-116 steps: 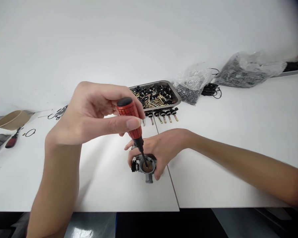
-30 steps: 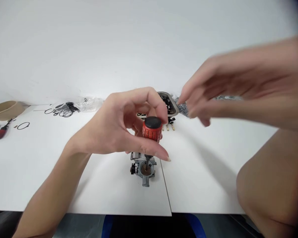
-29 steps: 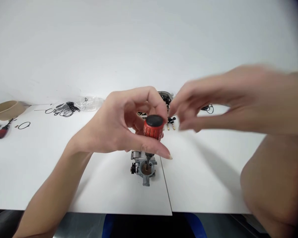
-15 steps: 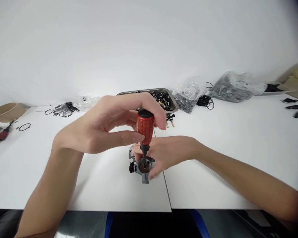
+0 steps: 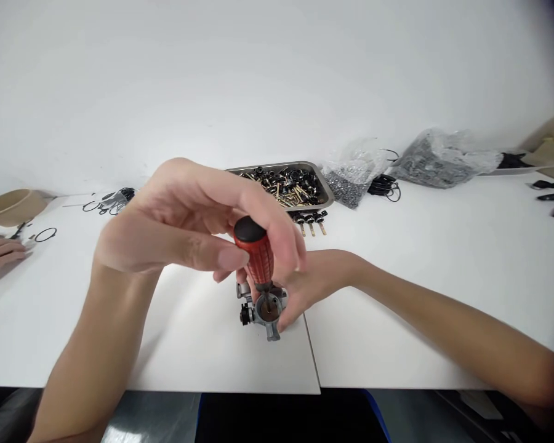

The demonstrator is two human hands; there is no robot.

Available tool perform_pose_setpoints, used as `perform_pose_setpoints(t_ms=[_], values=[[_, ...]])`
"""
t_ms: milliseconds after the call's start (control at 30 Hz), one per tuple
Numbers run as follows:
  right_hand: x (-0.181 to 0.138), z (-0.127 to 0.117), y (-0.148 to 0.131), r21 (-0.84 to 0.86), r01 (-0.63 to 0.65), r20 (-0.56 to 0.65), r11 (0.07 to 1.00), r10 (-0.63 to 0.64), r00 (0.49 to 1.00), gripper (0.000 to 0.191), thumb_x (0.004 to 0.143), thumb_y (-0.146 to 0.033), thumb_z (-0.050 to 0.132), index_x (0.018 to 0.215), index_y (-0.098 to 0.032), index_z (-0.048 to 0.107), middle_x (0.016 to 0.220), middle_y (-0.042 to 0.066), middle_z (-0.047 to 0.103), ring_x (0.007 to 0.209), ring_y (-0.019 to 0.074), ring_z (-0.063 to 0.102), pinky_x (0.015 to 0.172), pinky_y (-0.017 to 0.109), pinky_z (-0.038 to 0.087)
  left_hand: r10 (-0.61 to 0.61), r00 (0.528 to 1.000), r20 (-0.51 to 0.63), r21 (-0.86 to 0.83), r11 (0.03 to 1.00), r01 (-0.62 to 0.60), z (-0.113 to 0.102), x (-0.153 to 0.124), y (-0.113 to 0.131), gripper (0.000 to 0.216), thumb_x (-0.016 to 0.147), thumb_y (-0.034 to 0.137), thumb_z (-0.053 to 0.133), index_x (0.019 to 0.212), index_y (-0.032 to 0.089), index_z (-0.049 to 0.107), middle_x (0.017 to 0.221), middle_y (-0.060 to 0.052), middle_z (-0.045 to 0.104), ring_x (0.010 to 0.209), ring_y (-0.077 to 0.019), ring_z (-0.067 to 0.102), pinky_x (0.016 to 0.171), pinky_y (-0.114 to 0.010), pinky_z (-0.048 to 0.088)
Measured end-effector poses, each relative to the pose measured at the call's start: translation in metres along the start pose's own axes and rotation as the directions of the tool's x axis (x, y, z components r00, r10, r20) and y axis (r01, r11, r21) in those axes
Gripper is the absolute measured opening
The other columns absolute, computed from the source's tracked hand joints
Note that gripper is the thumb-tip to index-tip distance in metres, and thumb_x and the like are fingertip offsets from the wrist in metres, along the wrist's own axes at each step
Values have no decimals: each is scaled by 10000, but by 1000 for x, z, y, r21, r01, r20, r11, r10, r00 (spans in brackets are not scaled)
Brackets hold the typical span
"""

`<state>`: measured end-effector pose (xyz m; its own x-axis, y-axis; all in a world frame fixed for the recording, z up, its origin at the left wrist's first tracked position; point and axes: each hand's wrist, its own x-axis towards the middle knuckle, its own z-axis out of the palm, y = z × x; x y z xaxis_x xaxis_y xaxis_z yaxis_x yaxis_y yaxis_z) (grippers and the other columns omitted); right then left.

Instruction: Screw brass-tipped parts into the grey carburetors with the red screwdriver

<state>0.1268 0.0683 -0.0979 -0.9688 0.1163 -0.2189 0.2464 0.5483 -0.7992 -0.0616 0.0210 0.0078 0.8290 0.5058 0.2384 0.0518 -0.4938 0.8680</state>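
Observation:
My left hand [image 5: 184, 221] is closed round the red handle of a screwdriver [image 5: 261, 263], thumb on one side and fingers curled over the other. The screwdriver leans slightly, its black cap up, and its shaft points down into the round bore of a grey metal carburetor body [image 5: 272, 332]. A brownish disc shows inside that bore; the tip's exact contact is hard to see. My right hand [image 5: 321, 280] grips the carburetor body on the table, fingers behind it and thumb at its right side. A black knob [image 5: 245, 314] sticks out from the body's left.
Behind my hands is a metal tray [image 5: 325, 194] of small black and brass parts, with several brass-tipped pieces [image 5: 310, 224] before it. Plastic bags [image 5: 351, 181] and black cords [image 5: 383, 186] lie right. At far left are a beige bowl [image 5: 16, 209] and another person's hand [image 5: 0, 255].
The screwdriver has tilted, its handle shifting left and down with my left hand. The carburetor body has barely moved. Another person's hand has come in at the far left, where a red screwdriver lay.

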Motion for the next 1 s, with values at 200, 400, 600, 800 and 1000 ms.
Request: perform_pose_setpoints(t_ms=[200,400,600,800,1000], values=[[1,0,-2,-24,-12,-12,1000,12,1000,442,635,-341,808,970,-174,574,921,16,585,777,139,519,636,239,405,173,969,-179,42,985,-168,3,-2,-14,206,759,112,714,955,172,739,790,-44,704,724,-161,655,566,-263,573],[1,1,-4,-9,12,-25,1000,-12,1000,393,639,-308,803,932,-175,577,951,18,583,834,151,535,675,246,420,61,975,-215,-50,996,-74,9,-3,-15,256,863,112,583,1087,172,692,960,-69,714,629,-126,671,428,-192,471],[1,0,-6,18,-20,-11,1000,20,1000,397,643,-311,799,947,-171,586,972,25,578,803,146,543,654,248,426,87,967,-237,-1,996,-90,10,2,-13,114,841,174,649,931,142,711,795,-30,694,650,-115,645,574,-225,518],[1,-1,-9,33,11,-28,999,-10,1000,341,642,-237,791,898,-181,573,954,12,594,842,142,546,692,230,428,54,952,-301,-45,997,-70,12,3,-19,287,873,159,584,1138,194,689,911,-51,707,615,-111,637,361,-185,351],[1,-1,-10,60,-17,-2,998,17,1000,378,641,-264,795,942,-180,583,940,10,604,825,142,556,685,233,433,78,947,-312,48,997,-67,21,5,-12,141,863,147,549,899,143,686,755,11,668,594,-85,620,521,-191,496]])
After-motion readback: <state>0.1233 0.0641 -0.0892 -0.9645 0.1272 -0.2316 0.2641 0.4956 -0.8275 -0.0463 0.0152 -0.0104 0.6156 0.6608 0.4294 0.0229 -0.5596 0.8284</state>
